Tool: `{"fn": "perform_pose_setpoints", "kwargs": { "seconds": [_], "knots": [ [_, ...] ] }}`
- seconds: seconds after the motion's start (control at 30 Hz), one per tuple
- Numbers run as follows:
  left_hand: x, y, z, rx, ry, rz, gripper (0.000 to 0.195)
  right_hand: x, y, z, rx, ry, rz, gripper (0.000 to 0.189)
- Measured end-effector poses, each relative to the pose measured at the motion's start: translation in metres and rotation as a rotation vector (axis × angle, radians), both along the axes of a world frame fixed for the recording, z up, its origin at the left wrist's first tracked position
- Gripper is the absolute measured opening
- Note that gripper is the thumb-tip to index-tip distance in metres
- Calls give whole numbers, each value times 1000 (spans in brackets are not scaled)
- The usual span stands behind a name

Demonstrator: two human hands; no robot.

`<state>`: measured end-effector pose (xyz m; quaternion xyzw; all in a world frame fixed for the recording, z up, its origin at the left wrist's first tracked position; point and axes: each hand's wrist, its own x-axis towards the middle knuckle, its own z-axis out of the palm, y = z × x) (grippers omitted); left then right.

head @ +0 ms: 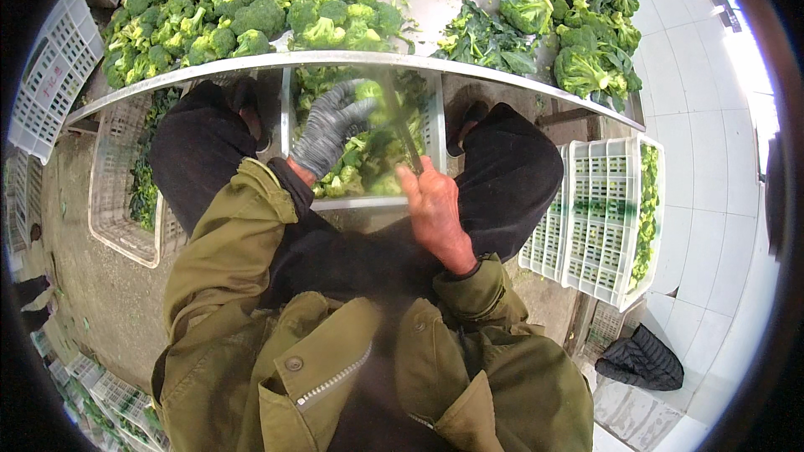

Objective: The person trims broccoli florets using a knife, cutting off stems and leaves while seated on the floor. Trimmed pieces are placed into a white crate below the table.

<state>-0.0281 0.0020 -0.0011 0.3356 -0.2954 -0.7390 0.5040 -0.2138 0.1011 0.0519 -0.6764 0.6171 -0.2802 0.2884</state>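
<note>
My left hand [333,129], in a grey knitted glove, holds a piece of broccoli [369,93] over a white plastic crate [364,203] between my knees. Bare, my right hand [434,204] grips a knife, whose blurred dark blade [402,119] points up and away, just right of the broccoli piece. Cut broccoli florets [352,169] lie in the crate below both hands. The knife's handle is hidden in my fist.
Beyond the crate, a metal table [427,63] bears heaped broccoli [251,12], trimmed leaves [483,37] and more broccoli heads [584,63]. A crate with leaves [125,245] stands at left, and stacked crates of florets [597,220] at right. A black quilted item [641,361] lies at lower right.
</note>
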Motion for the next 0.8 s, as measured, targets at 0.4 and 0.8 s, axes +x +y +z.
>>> {"fn": "perform_pose_setpoints", "kwargs": {
  "seconds": [0.4, 0.8],
  "knots": [
    [-16, 15, -20, 17, -165, 95, 32, 0, 15, -35, -61, 168, 67, 14],
    [-16, 24, -40, 113, -253, 242, 32, 6, 9, -44, -3, 138, 120, 18]
  ]
}}
